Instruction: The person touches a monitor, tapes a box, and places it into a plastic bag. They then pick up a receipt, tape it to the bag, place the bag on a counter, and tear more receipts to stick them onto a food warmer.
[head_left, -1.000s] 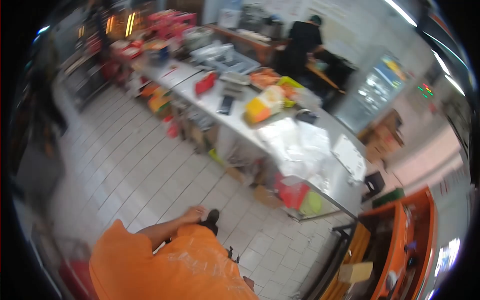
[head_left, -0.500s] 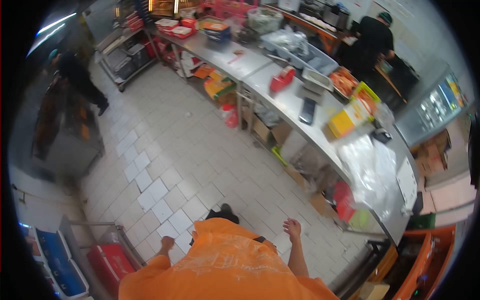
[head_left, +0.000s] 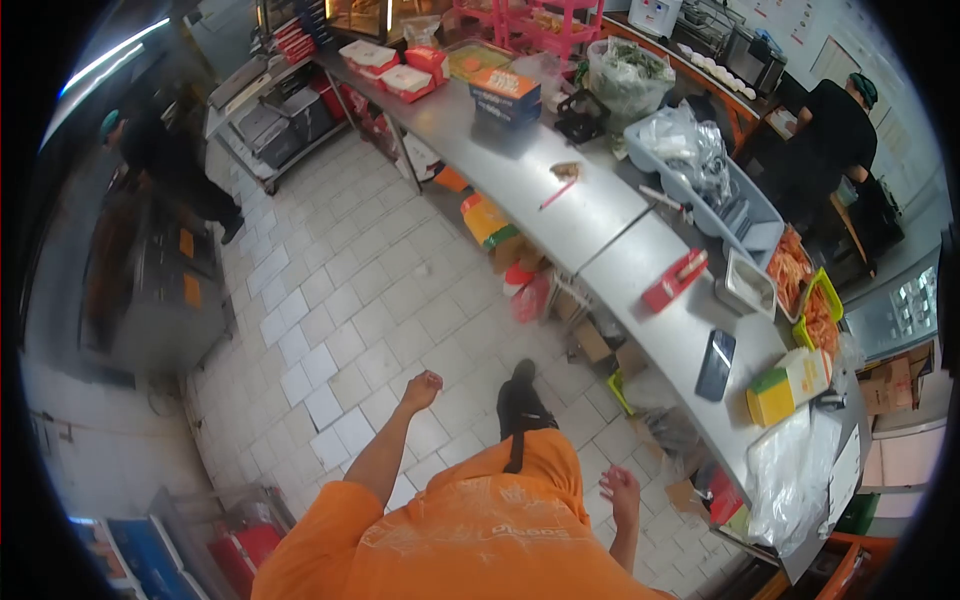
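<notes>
My left hand (head_left: 424,388) is stretched forward over the tiled floor, its fingers curled in and no object visible in them. Low on the right, my right hand (head_left: 621,486) hangs beside the orange shirt (head_left: 470,530), fingers loosely bent and apart, holding nothing. It is the hand nearer to the long steel table (head_left: 600,215), but does not touch it. On that table are a red tape dispenser (head_left: 675,281), a dark phone (head_left: 715,366), a metal tray (head_left: 746,283), a yellow-and-white carton (head_left: 788,387) and clear plastic bags (head_left: 790,480).
A person in dark clothes (head_left: 165,165) stands at the left by a steel cabinet (head_left: 165,320); another (head_left: 830,140) works behind the table. Boxes and bags fill the shelf under the table. A wheeled rack (head_left: 275,125) stands at the back, a red crate (head_left: 245,555) at lower left.
The view has shifted, and the table with its items appears nearer. My left arm has swung forward, and my right hand has dropped back. One foot now shows farther ahead.
</notes>
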